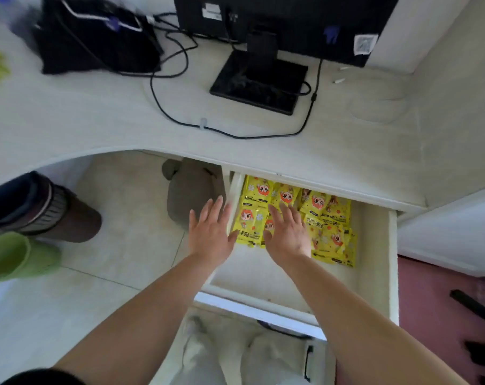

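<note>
Right hand: the right hand (287, 234) is flat, palm down, fingers straight and slightly spread, gripping nothing; it lies over the left part of a heap of packets, and whether it presses on them or hovers just above cannot be told.
Left hand: the left hand (209, 232) is also flat with straight, spread fingers and has hold of nothing; it is above the drawer's left wall, thumb pointing toward the nearest packet.
Yellow packets: the yellow packets (329, 218) with red cartoon faces lie overlapping in the back half of the drawer, partly under the right hand and reaching back under the desk edge.
Drawer: the white drawer (392, 259) is pulled out; its near half shows bare bottom.
Surface: the pale surface (97, 120) runs above the drawer with a curved front edge.
On the surface: a black monitor (291, 18) on a flat black stand (259, 84), black cables (163, 107) looping across, and a black bag (97, 37) at the far left.
Under the surface: a grey soft object (191, 190) just left of the drawer.
Floor: on pale tiles (110, 245), a brown bin (41, 207) and a green bin (16, 255) close together at the left.
</note>
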